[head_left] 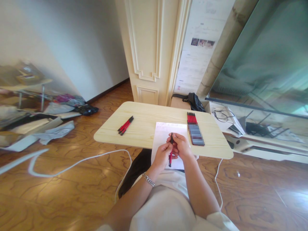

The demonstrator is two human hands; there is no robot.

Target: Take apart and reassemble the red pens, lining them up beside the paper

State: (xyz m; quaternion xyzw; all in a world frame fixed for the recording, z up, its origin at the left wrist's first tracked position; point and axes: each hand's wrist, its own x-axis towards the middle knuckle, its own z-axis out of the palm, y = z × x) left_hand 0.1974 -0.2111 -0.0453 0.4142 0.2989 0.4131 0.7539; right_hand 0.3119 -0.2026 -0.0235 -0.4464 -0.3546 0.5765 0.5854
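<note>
A red pen with black ends (170, 156) is held upright between both hands, above a white sheet of paper (160, 131). My left hand (162, 154) pinches its middle, thumb on the barrel. The fingers of my right hand (182, 146) close round its black upper end. Several red and black pens (125, 125) lie in a loose bunch on the left of the table. On the right, more such pens (192, 118) lie side by side in a row, just beyond a flat phone-shaped thing (196, 134) whose face is blurred out.
The pale wooden table (144, 112) has rounded corners. A white cable (96, 155) loops over the floor to the left. A black bag (193, 102) and a white box with a cord (222, 117) stand behind the table's right side. Clutter fills the far left.
</note>
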